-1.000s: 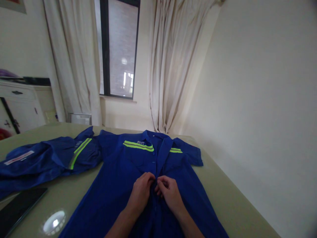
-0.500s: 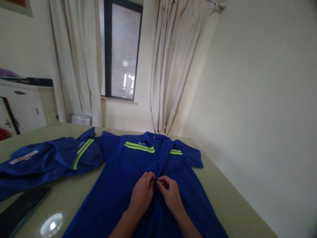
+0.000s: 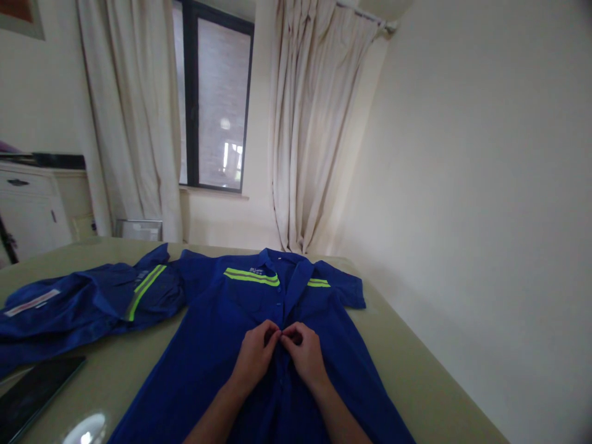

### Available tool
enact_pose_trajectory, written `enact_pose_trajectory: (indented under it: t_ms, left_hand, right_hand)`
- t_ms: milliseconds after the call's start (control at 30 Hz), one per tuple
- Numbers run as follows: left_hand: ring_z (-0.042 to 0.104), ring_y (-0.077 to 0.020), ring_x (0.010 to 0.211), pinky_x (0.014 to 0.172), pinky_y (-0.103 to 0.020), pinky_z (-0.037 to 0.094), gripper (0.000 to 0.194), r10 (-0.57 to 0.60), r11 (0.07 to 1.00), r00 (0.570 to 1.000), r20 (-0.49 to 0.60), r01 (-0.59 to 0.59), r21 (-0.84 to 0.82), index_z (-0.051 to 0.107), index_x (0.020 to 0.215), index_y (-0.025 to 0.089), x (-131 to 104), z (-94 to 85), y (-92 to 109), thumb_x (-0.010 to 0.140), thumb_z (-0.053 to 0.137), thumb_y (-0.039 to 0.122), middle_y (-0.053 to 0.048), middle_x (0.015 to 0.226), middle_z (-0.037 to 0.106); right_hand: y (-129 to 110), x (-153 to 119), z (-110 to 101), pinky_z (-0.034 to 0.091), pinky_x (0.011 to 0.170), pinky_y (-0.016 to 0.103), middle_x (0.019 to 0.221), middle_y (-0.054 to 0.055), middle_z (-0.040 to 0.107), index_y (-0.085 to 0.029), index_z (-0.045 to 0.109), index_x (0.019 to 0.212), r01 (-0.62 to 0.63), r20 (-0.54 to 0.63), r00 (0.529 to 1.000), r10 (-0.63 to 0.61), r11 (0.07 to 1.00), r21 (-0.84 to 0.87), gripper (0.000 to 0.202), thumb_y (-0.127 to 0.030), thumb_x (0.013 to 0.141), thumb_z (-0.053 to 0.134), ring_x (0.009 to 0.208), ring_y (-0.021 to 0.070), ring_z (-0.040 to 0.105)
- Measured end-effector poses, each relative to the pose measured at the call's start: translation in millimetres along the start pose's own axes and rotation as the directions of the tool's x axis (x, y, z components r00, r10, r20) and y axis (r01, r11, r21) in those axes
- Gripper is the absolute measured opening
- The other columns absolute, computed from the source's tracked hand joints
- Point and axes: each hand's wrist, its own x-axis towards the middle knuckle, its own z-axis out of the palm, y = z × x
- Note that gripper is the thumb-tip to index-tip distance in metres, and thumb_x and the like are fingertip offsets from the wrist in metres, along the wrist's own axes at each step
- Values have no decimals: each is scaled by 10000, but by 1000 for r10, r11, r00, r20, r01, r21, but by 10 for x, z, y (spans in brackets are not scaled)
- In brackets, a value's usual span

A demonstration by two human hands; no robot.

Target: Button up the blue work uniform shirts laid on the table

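Pinching the shirt (image 3: 217, 345) placket together at mid-chest, left hand (image 3: 255, 356) and right hand (image 3: 303, 353) meet fingertip to fingertip on the table (image 3: 416, 376).

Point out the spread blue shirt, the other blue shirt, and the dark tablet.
Spread shirt (image 3: 217, 345), head view, left front panel.
Other shirt (image 3: 83, 302), head view, crumpled middle.
Tablet (image 3: 32, 394), head view, screen.

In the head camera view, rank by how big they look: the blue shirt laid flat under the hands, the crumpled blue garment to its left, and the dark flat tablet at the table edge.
1. Blue shirt laid flat under the hands: largest.
2. Crumpled blue garment: clearly smaller.
3. Dark flat tablet: smallest, though the frame cuts it off, so its full size is unsure.
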Motion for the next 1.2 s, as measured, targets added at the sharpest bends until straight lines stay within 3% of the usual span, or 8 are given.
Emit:
enact_pose_trajectory:
  t_ms: [167,400,633,867,967,1100,1200]
  left_hand:
    - [711,-173,800,747,-257,497,158,22,999,1000,3,-22,-29,655,904,221,-14,-8,-42,901,505,270,-10,845,755]
    - [701,-190,771,737,-282,526,167,62,965,998,23,-54,-255,661,894,196,1,35,-196,759,577,248,-17,827,748]
    - [693,-192,766,744,-306,528,275,41,968,999,7,-38,-246,687,950,183,-8,23,-244,702,577,226,-32,870,754]
    - [632,-149,693,688,-281,502,476,66,983,998,-16,-68,-173,642,1165,200,-126,36,-156,709,529,124,-13,964,697]
    - [649,-171,792,769,-310,508,525,142,988,990,3,-142,-54,634,1253,225,-247,37,-102,770,476,92,-44,1059,682]
    - [646,-231,1015,915,-354,477,326,177,975,983,54,-183,127,687,1145,216,-416,-13,-10,909,465,182,-79,1075,688]
    - [655,-225,975,867,-323,462,207,126,962,989,73,-140,234,679,1007,214,-508,-33,72,938,484,227,-62,1002,706]
  right_hand:
    - [45,25,23,466,581,256,718,29,713,-164,715,821,-81,52,996,74,984,158,222,-370,843,635,599,171,638]
    - [59,-16,31,447,610,237,716,10,707,-176,723,808,5,20,1000,-7,995,95,129,-289,814,661,645,154,618]
    - [47,-17,26,430,600,232,681,-11,669,-187,708,774,-36,-2,999,36,994,104,67,-250,782,684,617,140,579]
    - [124,44,94,397,522,222,594,-30,622,-179,684,734,-194,37,981,191,972,130,96,-263,770,655,518,121,523]
    - [110,43,73,377,496,206,551,-52,585,-176,683,724,-252,103,965,242,962,108,70,-228,751,645,479,103,491]
    - [46,62,-16,348,445,198,471,-71,519,-176,686,672,-306,236,927,291,952,29,107,-215,755,632,403,95,460]
    - [10,110,-64,354,451,204,475,-54,533,-184,667,634,-303,249,919,307,951,-54,198,-270,805,615,399,105,498]
